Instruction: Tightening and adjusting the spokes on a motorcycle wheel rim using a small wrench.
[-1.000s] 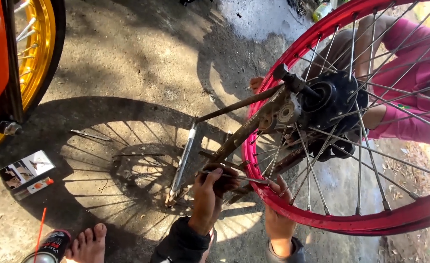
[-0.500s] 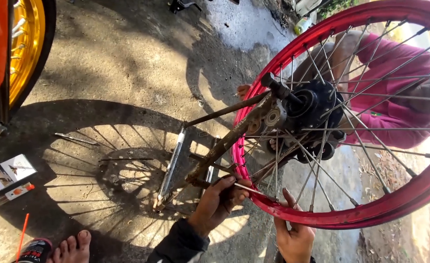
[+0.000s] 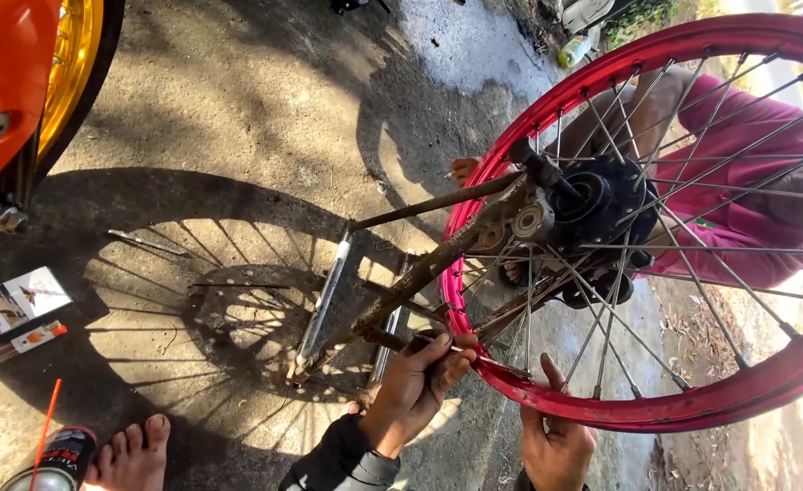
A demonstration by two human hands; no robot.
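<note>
At the far left stands a glossy orange motorcycle body panel with a gold-coloured wheel rim just behind it. Nearer me on the concrete ground lie a small printed cardboard card and, just beside it, a small clear tube with an orange cap. At the near left edge a black spray can with a thin red straw stands next to my bare foot. The shadow of a spoked wheel falls across the ground between these and the wheel stand.

Near the middle, a rusty metal truing stand with chrome bars rests on the ground, its arms rising to the right to carry the axle. My left hand, in a dark sleeve, is closed around a thin rusty rod of the stand, fingers wrapped firmly over it, close to the rim's near edge.

Right of that, my right hand presses against the near side of the red-painted spoked motorcycle wheel rim, thumb up along the rim's inner face; the rest of the hold is hidden, so I cannot tell how tightly it clasps. The wheel stands upright on the stand, its black hub at the centre with silver spokes running out to the rim.

Behind the spokes, on the far right, another person in pink trousers crouches, one bare foot showing by the rim.
</note>
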